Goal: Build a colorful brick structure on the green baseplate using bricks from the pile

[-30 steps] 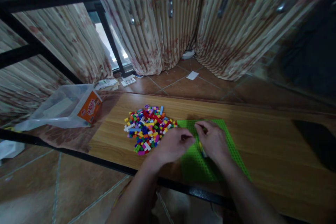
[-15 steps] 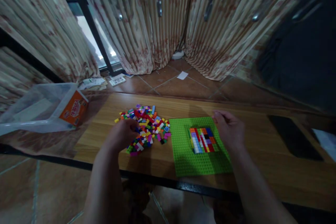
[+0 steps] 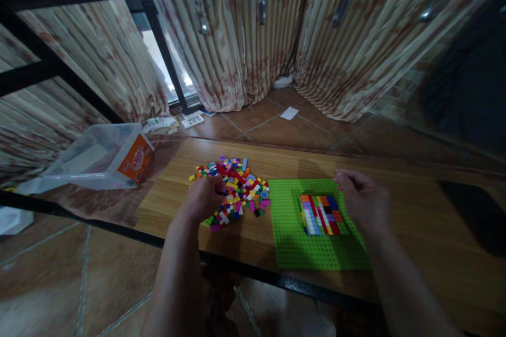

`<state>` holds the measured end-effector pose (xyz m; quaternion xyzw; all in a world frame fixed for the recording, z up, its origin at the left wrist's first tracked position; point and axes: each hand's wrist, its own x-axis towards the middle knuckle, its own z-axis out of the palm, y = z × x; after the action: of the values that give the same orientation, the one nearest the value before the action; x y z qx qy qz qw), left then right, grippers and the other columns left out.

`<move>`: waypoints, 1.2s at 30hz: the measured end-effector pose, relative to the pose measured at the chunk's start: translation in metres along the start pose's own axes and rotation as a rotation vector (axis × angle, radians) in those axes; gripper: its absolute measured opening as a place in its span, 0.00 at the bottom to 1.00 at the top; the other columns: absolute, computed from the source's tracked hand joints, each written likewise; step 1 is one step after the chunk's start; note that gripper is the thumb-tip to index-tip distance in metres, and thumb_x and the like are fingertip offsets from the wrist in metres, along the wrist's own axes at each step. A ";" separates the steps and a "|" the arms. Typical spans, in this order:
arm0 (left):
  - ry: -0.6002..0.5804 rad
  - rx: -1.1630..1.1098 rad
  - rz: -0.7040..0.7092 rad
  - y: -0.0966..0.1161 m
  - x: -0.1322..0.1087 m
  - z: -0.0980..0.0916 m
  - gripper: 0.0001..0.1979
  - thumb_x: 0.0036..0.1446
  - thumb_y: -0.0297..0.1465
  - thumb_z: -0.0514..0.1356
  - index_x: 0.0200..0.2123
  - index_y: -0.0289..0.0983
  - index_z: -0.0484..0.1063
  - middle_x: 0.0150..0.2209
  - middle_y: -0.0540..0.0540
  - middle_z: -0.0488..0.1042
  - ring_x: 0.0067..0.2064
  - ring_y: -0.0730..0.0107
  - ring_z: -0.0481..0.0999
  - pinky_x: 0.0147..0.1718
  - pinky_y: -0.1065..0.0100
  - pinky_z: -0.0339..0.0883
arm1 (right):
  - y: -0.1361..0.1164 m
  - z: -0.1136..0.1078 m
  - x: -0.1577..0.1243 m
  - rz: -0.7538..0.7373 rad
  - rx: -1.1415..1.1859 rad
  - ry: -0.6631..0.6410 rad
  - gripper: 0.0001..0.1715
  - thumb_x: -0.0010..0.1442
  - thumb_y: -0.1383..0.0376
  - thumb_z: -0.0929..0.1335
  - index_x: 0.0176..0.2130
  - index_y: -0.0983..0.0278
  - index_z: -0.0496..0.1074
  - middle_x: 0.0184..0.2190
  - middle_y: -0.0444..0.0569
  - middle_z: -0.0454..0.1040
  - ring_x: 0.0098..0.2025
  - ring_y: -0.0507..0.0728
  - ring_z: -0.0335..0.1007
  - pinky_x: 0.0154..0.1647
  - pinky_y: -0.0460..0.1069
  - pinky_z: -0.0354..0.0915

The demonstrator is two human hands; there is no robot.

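Looking at the two hands, where does each one sit?

— The left hand is left of centre, knuckles up, lying on the near left part of the pile of loose bricks. The right hand is right of centre, over the upper right corner of the green baseplate.

How far open are they, and is anything held?

— The left fingers curl down into the bricks. Whether they pinch one, I cannot tell, as the hand's back hides the tips. The right hand is loosely curled, fingers half folded toward the thumb. I cannot tell if a brick is inside.

How do the pile and plate lie from each other?

— Both are on the wooden table. The pile spreads mostly left to right, and its right edge comes up just beside the plate's upper left edge. The plate runs from mid-frame down toward the lower edge, skewed slightly rightward.

And the built part?

— A patch of pressed-in bricks is on the plate's upper right area. Its coloured strips run top to bottom in the frame. The right hand is much the nearer to it, just beside its upper right corner, while the left is well apart, across the plate.

Anything else?

— A clear plastic tub with an orange label lies at the left. A dark flat slab lies at the far right.
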<state>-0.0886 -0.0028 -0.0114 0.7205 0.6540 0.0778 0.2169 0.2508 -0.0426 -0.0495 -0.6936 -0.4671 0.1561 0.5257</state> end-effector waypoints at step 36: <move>-0.044 0.169 -0.015 0.048 -0.003 0.010 0.07 0.53 0.30 0.61 0.32 0.38 0.80 0.30 0.43 0.80 0.37 0.58 0.79 0.37 0.66 0.67 | -0.004 0.004 -0.006 -0.033 -0.054 -0.091 0.16 0.59 0.54 0.66 0.37 0.61 0.78 0.34 0.49 0.81 0.38 0.60 0.77 0.42 0.55 0.70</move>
<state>-0.0413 -0.0105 0.0005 0.7330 0.6586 0.0048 0.1701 0.2431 -0.0455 -0.0497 -0.6920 -0.5060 0.1662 0.4873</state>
